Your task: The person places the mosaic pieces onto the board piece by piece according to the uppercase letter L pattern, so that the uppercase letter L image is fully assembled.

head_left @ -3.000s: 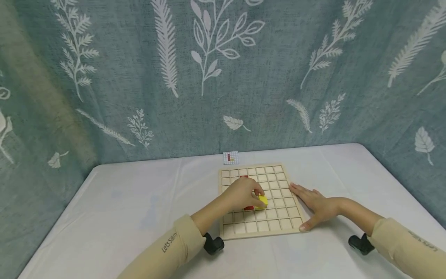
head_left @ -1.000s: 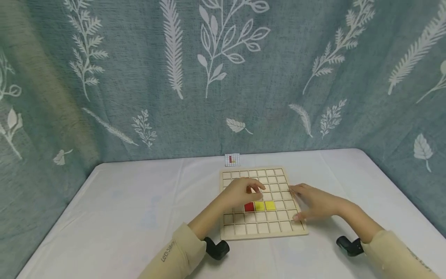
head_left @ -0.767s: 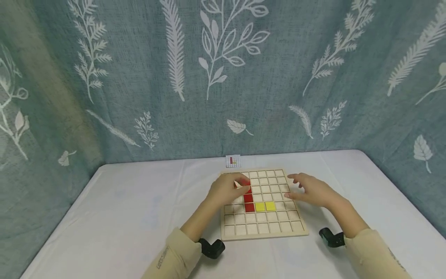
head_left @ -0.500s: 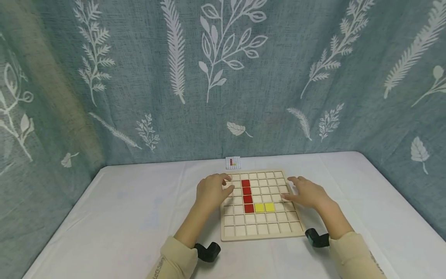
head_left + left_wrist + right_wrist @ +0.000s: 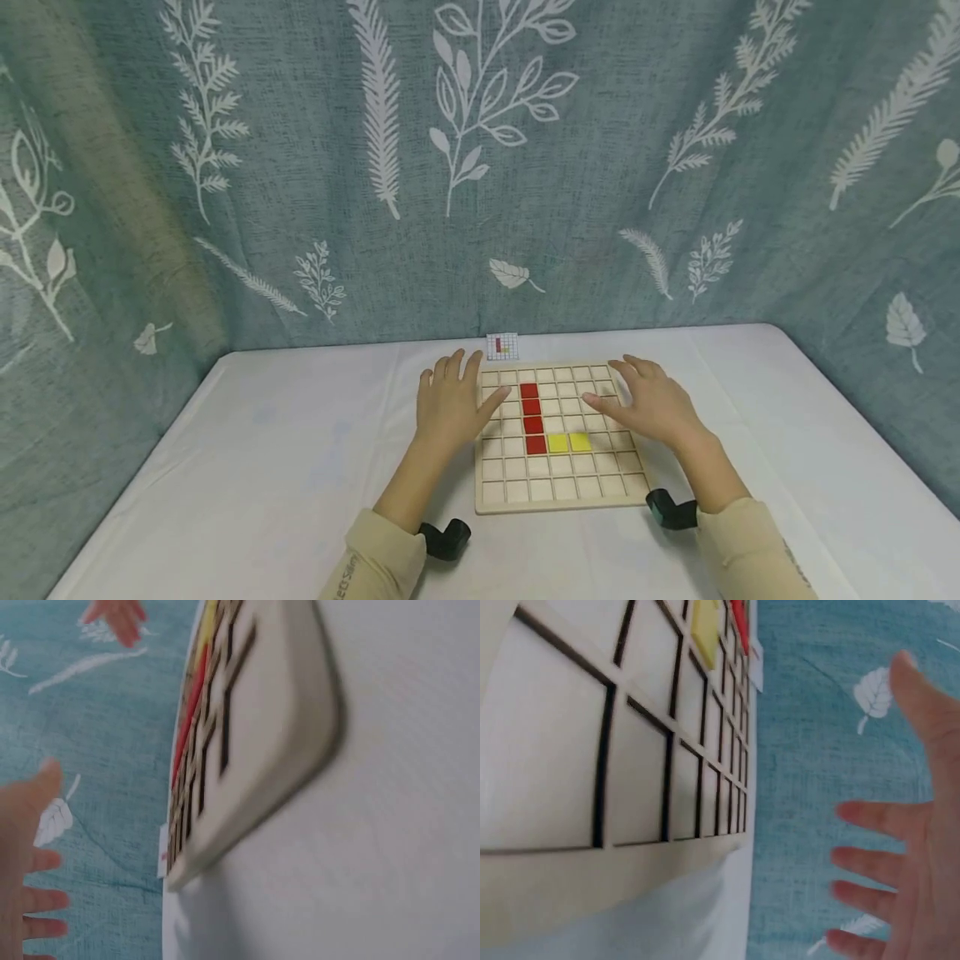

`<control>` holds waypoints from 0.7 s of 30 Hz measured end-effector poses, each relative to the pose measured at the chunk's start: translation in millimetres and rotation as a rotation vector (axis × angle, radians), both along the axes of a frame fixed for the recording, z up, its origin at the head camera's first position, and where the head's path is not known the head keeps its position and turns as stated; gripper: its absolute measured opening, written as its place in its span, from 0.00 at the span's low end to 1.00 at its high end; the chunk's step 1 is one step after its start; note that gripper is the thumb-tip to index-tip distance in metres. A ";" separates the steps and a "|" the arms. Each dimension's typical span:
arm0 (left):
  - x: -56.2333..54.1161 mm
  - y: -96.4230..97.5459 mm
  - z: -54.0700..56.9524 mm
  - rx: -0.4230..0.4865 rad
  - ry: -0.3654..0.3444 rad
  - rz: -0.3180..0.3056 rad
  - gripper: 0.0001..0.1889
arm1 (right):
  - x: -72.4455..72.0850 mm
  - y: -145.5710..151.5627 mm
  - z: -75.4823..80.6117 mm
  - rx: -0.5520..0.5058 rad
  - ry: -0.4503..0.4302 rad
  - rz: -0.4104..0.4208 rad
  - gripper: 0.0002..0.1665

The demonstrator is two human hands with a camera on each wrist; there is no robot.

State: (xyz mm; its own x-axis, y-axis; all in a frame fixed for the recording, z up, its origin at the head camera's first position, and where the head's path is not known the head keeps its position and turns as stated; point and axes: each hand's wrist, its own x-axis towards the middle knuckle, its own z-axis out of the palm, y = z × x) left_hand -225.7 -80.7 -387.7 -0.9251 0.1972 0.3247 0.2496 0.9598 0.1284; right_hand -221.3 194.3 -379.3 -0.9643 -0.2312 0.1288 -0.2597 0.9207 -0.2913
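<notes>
A pale wooden grid board (image 5: 562, 503) lies on the table, its frame also filling much of the left wrist view. Several red square tiles (image 5: 532, 407) form an upright column in its cells. Two yellow square tiles (image 5: 568, 442) continue rightward from the column's bottom. My left hand (image 5: 447, 404) hovers at the board's left side, fingers spread and thumb over the grid. On the other side my right hand (image 5: 652, 404) is raised at the upper right edge, its fingers apart in the right wrist view. Neither hand holds anything.
Behind the board lies a small printed card (image 5: 502, 346) showing a grid with red and yellow marks. A white cloth (image 5: 300, 467) covers the table. The blue-green leaf-patterned curtain (image 5: 300, 167) hangs at the back. Black wrist cameras (image 5: 446, 542) sit below each sleeve.
The left hand first held a yellow tile, which now lies in the grid. It let go and moved left off the tiles. The right hand lifted from the board's right edge; both hands spread their fingers.
</notes>
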 end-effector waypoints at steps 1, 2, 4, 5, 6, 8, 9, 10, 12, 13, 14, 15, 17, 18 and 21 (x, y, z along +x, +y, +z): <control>-0.4 -1.1 -0.8 0.008 -0.018 -0.002 0.39 | -1.0 -0.9 -1.0 -0.005 0.007 0.003 0.48; -0.7 -2.3 -1.4 0.022 -0.032 -0.005 0.42 | -1.6 -1.9 -1.6 -0.008 0.010 0.003 0.48; -1.5 -4.4 -1.8 0.044 -0.071 -0.009 0.47 | -2.9 -3.7 -2.5 -0.011 0.013 0.001 0.49; -1.5 -5.3 -1.6 0.053 -0.084 -0.012 0.49 | -3.5 -4.6 -2.7 -0.010 0.014 -0.002 0.50; -1.6 -6.2 -1.4 0.053 -0.094 -0.016 0.51 | -4.0 -5.5 -2.8 -0.006 0.015 -0.005 0.50; -1.3 -8.0 -0.6 0.045 -0.105 -0.016 0.52 | -4.5 -7.7 -2.6 0.006 0.022 -0.014 0.51; -1.2 -8.7 0.1 0.032 -0.110 -0.014 0.52 | -4.5 -8.9 -2.3 0.009 0.028 -0.018 0.52; -1.0 -9.6 0.8 0.025 -0.110 -0.014 0.52 | -4.6 -9.9 -2.2 0.014 0.035 -0.023 0.52; -0.5 -12.0 2.2 0.010 -0.108 -0.001 0.51 | -4.2 -12.1 -1.9 0.025 0.048 -0.027 0.53; -0.4 -13.3 2.9 0.005 -0.110 0.007 0.50 | -3.8 -12.9 -1.9 0.028 0.055 -0.028 0.53; -0.3 -14.7 3.7 0.000 -0.110 0.014 0.50 | -3.5 -13.7 -1.9 0.030 0.059 -0.029 0.53; -0.2 -16.1 4.3 -0.001 -0.108 0.018 0.50 | -3.2 -14.4 -2.0 0.032 0.062 -0.032 0.54; -0.4 -18.9 4.8 0.002 -0.097 0.026 0.49 | -3.0 -15.6 -2.6 0.028 0.068 -0.031 0.54; -0.7 -20.1 4.6 0.002 -0.091 0.026 0.49 | -2.9 -16.1 -3.1 0.026 0.066 -0.031 0.54; -1.1 -23.1 2.9 0.009 -0.091 0.021 0.49 | -2.5 -17.4 -4.2 0.021 0.042 -0.026 0.54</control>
